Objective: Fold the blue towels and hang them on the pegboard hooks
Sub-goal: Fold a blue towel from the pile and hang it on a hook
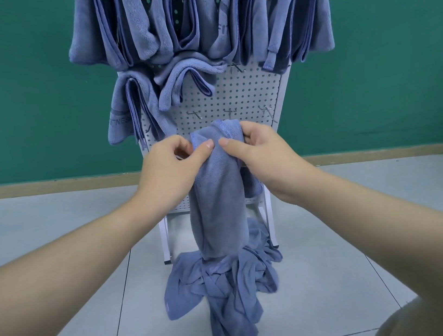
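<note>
Head view shows the white pegboard (235, 94) already loaded with folded towels (182, 19) across its upper rows — several bare hooks (228, 112) remain just above the fingers, so the job looks well advanced but not finished. Below the hands a heap of unfolded towels (224, 275) lies on the floor tiles (53, 234). One blue towel (216, 197) hangs down from both grips — the left hand (175, 168) and right hand (258, 151) pinch its bunched top edge, thumbs nearly meeting.
</note>
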A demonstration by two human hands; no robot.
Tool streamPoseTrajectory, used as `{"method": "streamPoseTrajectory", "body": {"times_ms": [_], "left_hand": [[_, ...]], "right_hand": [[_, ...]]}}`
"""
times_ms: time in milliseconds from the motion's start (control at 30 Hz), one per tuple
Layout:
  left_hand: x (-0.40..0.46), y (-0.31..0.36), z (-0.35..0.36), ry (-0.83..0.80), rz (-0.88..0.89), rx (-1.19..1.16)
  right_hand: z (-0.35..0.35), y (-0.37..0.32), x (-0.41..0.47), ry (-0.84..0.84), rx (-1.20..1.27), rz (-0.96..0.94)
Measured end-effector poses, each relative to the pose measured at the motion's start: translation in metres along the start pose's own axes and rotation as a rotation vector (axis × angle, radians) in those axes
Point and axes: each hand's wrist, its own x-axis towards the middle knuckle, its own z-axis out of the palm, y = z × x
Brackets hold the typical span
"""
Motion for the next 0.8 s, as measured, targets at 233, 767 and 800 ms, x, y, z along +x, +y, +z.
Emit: {"method": "streamPoseTrajectory", "body": {"times_ms": [233, 767, 800], "left_hand": [[0.003, 0.001, -0.007, -0.057, 0.038, -0.118], [0.041, -0.036, -0.063, 0.145, -0.205, -0.236], [0.042, -0.038, -0.064, 0.147, -0.212, -0.236]], "right_hand": [[-0.01, 0.007, 0.005, -0.045, -0.188, -0.007], [-0.072, 0.03, 0.037, 0.236, -0.104, 0.29], [-0.071, 0.028, 0.037, 0.231, -0.044, 0.31]]}}
